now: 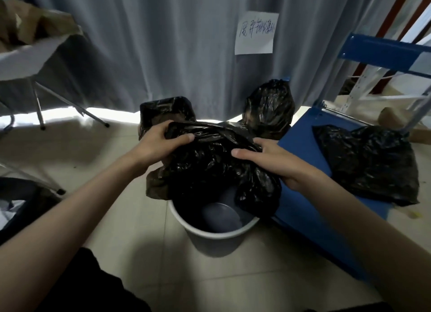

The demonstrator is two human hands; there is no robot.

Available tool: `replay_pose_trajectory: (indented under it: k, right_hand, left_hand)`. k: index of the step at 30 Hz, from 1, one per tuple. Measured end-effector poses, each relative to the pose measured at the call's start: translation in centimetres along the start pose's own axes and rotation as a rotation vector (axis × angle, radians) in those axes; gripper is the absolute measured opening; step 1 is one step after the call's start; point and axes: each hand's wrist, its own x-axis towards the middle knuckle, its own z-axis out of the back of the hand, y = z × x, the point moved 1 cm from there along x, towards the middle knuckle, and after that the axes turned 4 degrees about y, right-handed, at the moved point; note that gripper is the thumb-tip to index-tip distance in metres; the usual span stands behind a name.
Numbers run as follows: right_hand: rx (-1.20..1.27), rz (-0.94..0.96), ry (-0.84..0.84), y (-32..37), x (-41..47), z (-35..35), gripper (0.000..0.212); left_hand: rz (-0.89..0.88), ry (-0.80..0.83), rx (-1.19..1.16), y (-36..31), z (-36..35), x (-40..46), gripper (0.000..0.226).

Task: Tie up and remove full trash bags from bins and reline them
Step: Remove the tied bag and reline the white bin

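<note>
- Left hand (161,141) and right hand (275,162) are gripping a black bag (210,162), fingers clamped, at frame centre.
- The white bin (210,237) below is sitting unlined, its bottom showing.
- A second bin (165,108) behind is holding a black liner.

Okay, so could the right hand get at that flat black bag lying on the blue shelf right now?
Probably yes, once it lets go. The right hand grips the black bag over the white bin; the flat black bag lies just beside it on the blue shelf, nothing between.
</note>
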Motion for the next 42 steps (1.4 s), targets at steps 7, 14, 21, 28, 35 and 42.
replay_pose_trajectory:
  k: [7, 14, 21, 28, 35, 42]
  right_hand:
    - [0.091, 0.05, -0.075, 0.4, 0.2, -2.9, 0.02]
    - [-0.531, -0.038, -0.05, -4.3, 1.3, -4.8, 0.021]
    - [-0.512, -0.015, 0.2, -5.7, 1.3, -6.1, 0.041]
    - [-0.24, 0.205, -0.029, -4.5, 1.8, -5.9, 0.04]
    - [-0.438, 0.172, -0.215, -4.8, 1.6, -4.3, 0.034]
    - [-0.116, 0.124, -0.341, -4.4, 1.1, -1.4, 0.01]
  left_hand:
    - [0.106, 0.245, -0.237, -0.4, -8.2, -1.7, 0.021]
    - [0.23, 0.472, 0.66, 3.8, -9.8, -1.3, 0.035]
    - [0.005, 0.371, 0.408, 2.8, -7.7, 0.4, 0.095]
    - [-0.074, 0.468, 0.775, 4.4, -9.2, -0.1, 0.03]
    - [-0.169, 0.181, 0.563, 3.2, -7.6, 0.9, 0.016]
    - [-0.018, 0.283, 0.193, 1.6, -5.7, 0.8, 0.034]
